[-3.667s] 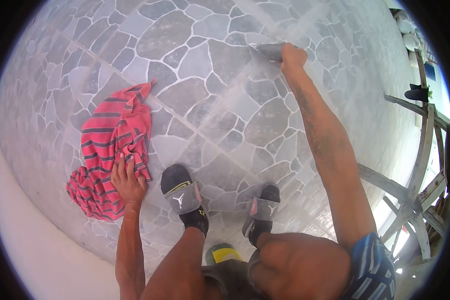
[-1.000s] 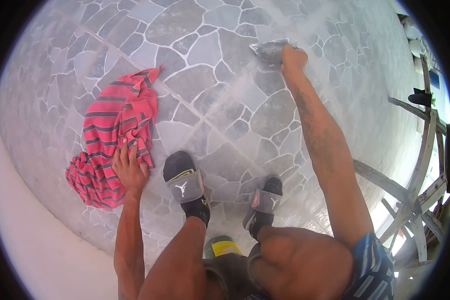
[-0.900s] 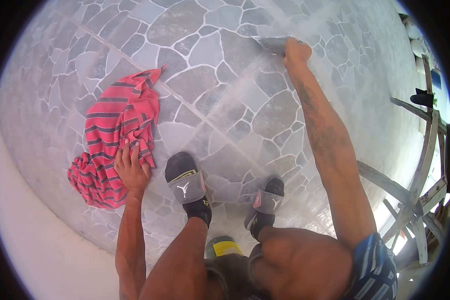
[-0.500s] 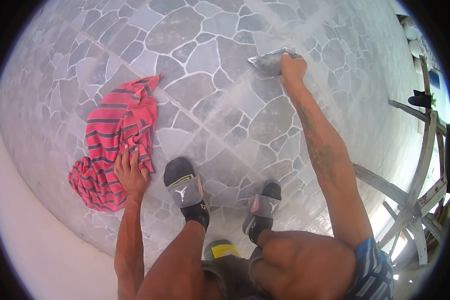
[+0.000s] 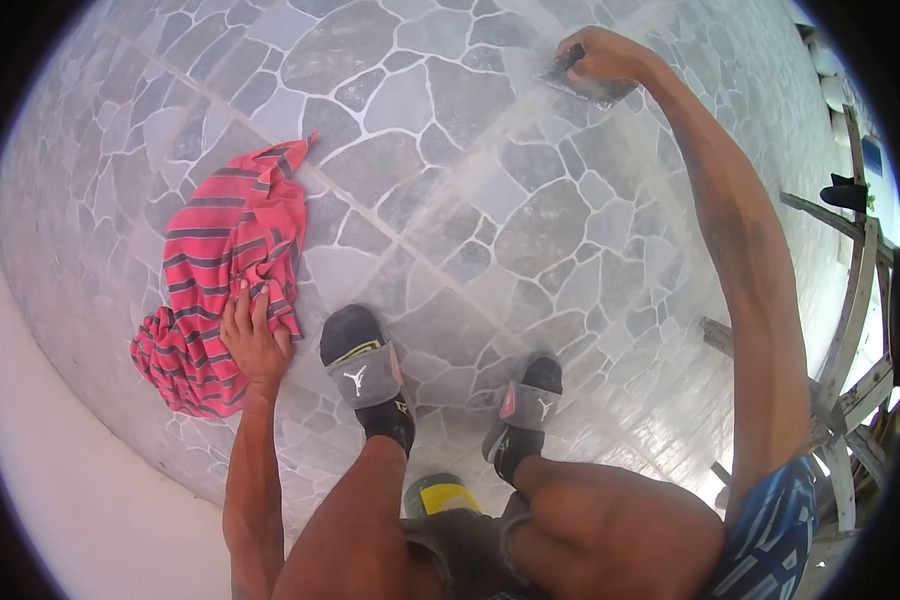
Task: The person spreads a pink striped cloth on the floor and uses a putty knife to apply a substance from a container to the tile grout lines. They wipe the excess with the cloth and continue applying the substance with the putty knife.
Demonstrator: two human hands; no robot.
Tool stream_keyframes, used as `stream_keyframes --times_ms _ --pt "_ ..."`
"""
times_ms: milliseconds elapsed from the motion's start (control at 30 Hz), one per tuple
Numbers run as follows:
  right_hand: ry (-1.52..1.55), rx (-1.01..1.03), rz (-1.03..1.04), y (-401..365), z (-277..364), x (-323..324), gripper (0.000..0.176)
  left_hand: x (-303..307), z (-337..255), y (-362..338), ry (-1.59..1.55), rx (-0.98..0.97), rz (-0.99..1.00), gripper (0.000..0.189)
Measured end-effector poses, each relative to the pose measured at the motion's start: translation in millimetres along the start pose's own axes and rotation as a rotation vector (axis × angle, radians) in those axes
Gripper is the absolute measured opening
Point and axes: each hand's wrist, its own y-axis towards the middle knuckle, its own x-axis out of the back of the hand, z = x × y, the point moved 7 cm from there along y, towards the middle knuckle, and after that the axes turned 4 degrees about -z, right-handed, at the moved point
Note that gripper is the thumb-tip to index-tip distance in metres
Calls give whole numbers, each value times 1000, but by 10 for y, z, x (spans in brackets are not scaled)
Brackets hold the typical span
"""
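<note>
I am crouched over a grey stone-pattern tiled floor (image 5: 530, 230). My left hand (image 5: 253, 338) lies flat, fingers spread, on a crumpled red cloth with dark stripes (image 5: 225, 268) that is spread on the tiles to the left. My right hand (image 5: 602, 56) is stretched far ahead at the top of the view and grips a flat metal scraper (image 5: 585, 88), its blade against the tiles. Pale dusty streaks run along the tile joints under that arm.
My two feet in dark slides (image 5: 362, 372) (image 5: 526, 400) stand in the middle, knees below them. A yellow-topped can (image 5: 444, 496) shows between my legs. A pale ledge (image 5: 80, 500) borders the floor at lower left. Wooden rails (image 5: 855, 330) stand at the right.
My right hand with the scraper has moved farther away and to the right, the blade now turned edge-on. My left hand stays on the striped cloth.
</note>
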Motion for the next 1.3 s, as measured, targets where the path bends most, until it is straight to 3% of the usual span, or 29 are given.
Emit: stream_keyframes --times_ms 133,200,300,433,467,600,667,767,867,900,1000,1033,1133,1267,1300 --pt "-34 62 17 295 -35 -185 46 5 -18 0 -7 2 7 61" --pt "97 65 25 280 37 -342 41 -6 -10 -5 2 7 15 61" --pt "7 300 -69 143 533 -531 37 -16 -25 -7 6 16 13 61" --pt "-147 240 127 202 427 -146 32 -21 10 -11 -13 15 28 62" --pt "114 142 69 203 238 -198 29 -3 17 -60 -7 12 49 63" --pt "-125 296 -6 29 831 -421 34 -9 -19 11 -1 12 20 64" --pt "-128 343 1 98 723 -363 32 -16 31 4 0 6 14 63" --pt "178 92 27 317 400 -351 30 4 -19 -89 -12 12 52 63" --pt "-236 349 86 101 1138 -597 29 -44 24 20 1 17 18 62" --pt "-156 433 40 70 1146 -535 28 -28 22 3 4 16 24 62" --pt "-26 333 11 223 935 -266 27 -53 4 59 6 24 21 63" --pt "27 171 66 237 872 -307 27 -16 -5 1 3 25 37 63" --pt "-197 410 38 44 1289 -571 27 -25 14 -5 -5 14 11 63" --pt "62 232 2 228 1054 -366 27 -11 -2 -12 -5 15 13 62" --pt "-4 359 -59 153 1200 -475 27 21 -9 -92 -6 19 33 62"
